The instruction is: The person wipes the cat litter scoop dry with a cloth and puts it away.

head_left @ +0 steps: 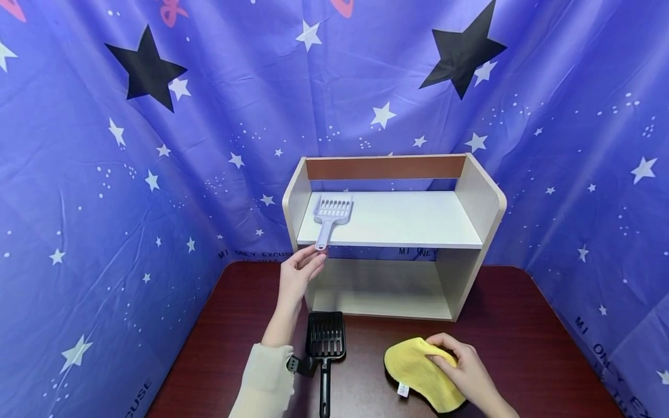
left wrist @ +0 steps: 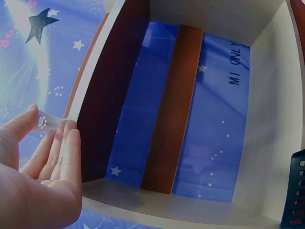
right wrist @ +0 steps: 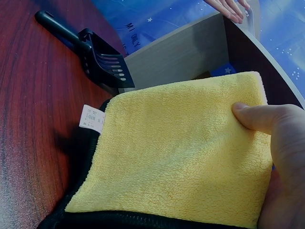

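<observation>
In the head view, a pale lilac slotted scoop (head_left: 333, 210) lies on the upper shelf, its handle reaching over the front edge. My left hand (head_left: 300, 276) is at the handle's end, fingers fairly straight; the paw-print mark there stays uncovered. The left wrist view shows that handle end (left wrist: 50, 122) between thumb and fingertips. My right hand (head_left: 462, 368) pinches a yellow cloth (head_left: 422, 371) with dark edging and a white tag (right wrist: 92, 118). The thumb presses on the yellow face; the fingers behind it are hidden. A black slotted turner (head_left: 326, 337) lies near my left wrist.
A pale two-level shelf unit (head_left: 389, 284) with a brown back rail (head_left: 387, 168) stands at the back of the dark red table (head_left: 235, 319). Blue star-printed curtains (head_left: 251, 116) hang behind and on both sides.
</observation>
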Demonstrator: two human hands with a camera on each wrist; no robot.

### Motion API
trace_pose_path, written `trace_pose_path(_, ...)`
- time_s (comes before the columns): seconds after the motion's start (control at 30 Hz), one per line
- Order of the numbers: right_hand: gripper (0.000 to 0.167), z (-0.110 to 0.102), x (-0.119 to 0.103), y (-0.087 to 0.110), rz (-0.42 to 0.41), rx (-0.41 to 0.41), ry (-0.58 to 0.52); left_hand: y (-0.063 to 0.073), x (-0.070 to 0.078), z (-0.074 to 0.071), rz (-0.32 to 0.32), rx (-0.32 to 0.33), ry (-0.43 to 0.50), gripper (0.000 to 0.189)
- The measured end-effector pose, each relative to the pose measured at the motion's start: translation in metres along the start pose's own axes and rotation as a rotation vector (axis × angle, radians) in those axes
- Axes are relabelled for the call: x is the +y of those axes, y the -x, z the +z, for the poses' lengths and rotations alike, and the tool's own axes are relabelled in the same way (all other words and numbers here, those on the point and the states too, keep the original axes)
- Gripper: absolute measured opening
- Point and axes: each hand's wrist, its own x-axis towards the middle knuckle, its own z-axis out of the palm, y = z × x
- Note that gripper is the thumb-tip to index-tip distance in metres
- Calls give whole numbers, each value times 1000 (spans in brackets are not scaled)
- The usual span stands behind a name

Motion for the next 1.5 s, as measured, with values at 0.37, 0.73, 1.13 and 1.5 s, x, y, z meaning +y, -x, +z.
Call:
trace_pose_path(0.37, 37, 0, 1, 1, 9, -4, 11, 6, -11, -9, -14, -8, -7, 35)
trace_pose_path(0.73, 36, 0, 0, 2, 16, -1, 9, 12, -25, -20, -38, -11, -54, 37)
trace_pose_path(1.13, 36, 0, 1, 2, 29, -6, 6, 23, -44, -32, -79, -14, -77, 40)
trace_pose_path(1.5, 37, 1, 4, 3, 29, -9, 4, 32, -61, -48, -116, -9, -103, 40)
